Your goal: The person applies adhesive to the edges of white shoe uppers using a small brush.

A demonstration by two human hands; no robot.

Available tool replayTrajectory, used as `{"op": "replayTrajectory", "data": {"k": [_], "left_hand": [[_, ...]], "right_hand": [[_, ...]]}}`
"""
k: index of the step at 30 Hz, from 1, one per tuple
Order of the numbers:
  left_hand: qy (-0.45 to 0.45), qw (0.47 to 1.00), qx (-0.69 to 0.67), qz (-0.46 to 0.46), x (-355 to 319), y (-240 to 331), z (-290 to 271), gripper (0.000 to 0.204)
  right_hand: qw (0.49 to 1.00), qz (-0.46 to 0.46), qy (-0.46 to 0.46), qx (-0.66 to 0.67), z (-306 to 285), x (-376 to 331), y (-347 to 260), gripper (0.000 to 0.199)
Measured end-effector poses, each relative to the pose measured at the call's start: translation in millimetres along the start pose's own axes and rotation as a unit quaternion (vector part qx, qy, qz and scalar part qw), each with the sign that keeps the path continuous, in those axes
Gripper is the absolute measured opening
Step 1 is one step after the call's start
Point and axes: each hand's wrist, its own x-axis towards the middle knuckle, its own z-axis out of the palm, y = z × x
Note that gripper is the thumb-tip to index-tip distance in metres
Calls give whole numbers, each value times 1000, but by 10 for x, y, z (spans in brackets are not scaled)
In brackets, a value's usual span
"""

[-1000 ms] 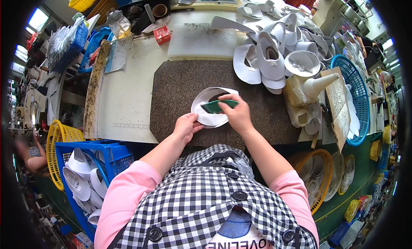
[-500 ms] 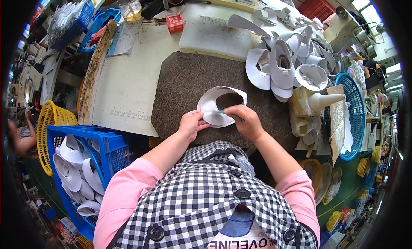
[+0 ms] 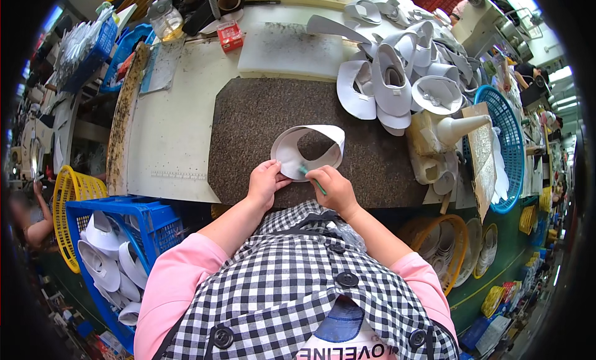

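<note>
A white shoe upper point(image 3: 287, 150), curved around a wide opening, rests on the dark speckled board point(image 3: 248, 121) in front of me. My left hand point(image 3: 266, 185) pinches its near left edge between thumb and fingers. In my right hand point(image 3: 336, 190) is a slim green brush point(image 3: 320, 186), its handle slanting toward me. The brush's head touches the inner face of the upper, close to the near edge. My fingers cover part of the handle.
White shoe uppers point(image 3: 392, 80) pile up at the board's far right, beside a white nozzle bottle point(image 3: 459, 129). A blue crate point(image 3: 118, 206) of uppers stands at left, near a yellow basket point(image 3: 81, 187). A small red box point(image 3: 230, 37) and a blue round basket point(image 3: 516, 150) flank the table.
The brush head has moved toward the upper's near edge, and its handle now tilts more toward me. My left hand keeps its pinch. The whole view has shifted slightly.
</note>
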Motion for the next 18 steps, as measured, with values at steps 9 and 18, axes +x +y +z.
{"op": "replayTrajectory", "data": {"k": [9, 18], "left_hand": [[88, 964, 166, 187, -313, 401, 88, 27], [33, 999, 23, 10, 345, 235, 1097, 30]], "right_hand": [[904, 245, 300, 180, -976, -665, 86, 10], [820, 351, 451, -13, -1983, -1270, 780, 18]]}}
